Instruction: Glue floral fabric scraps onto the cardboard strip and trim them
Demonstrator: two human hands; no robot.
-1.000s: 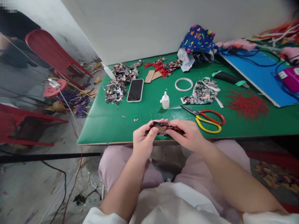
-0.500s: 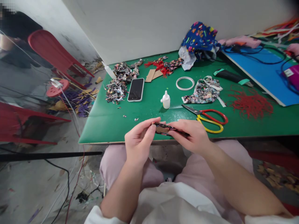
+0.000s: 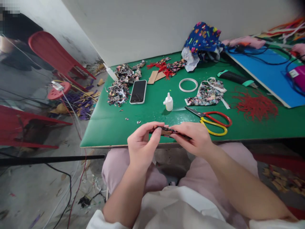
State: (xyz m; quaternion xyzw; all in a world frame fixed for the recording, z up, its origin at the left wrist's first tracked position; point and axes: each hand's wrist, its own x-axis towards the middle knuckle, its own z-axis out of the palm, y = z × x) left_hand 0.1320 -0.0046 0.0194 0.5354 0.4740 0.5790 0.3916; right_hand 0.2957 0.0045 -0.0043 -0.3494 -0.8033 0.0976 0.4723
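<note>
Between my two hands is a flat strip of cardboard wrapped in dark floral fabric (image 3: 166, 131), held just over the table's front edge. My left hand (image 3: 144, 140) pinches its left end between thumb and fingers. The right end is gripped by my right hand (image 3: 194, 137), whose fingers hide part of it. Scissors (image 3: 209, 120) with one red and one yellow handle lie just beyond my right hand. A small white squeeze bottle (image 3: 169, 103) stands upright beyond the strip, and a phone (image 3: 138, 92) lies to its left.
On the green table (image 3: 102, 127) are floral fabric scraps (image 3: 119, 89), cardboard pieces (image 3: 156, 77), a roll of white tape (image 3: 188, 85), a floral fabric piece (image 3: 209, 92), a black-and-green cutter (image 3: 234, 78) and red threads (image 3: 256, 105). A red chair (image 3: 45, 54) and another person are at left.
The strip has tilted slightly, so less of its brown cardboard face shows. My left thumb and fingers have shifted a little along its end. The things on the table have not moved.
</note>
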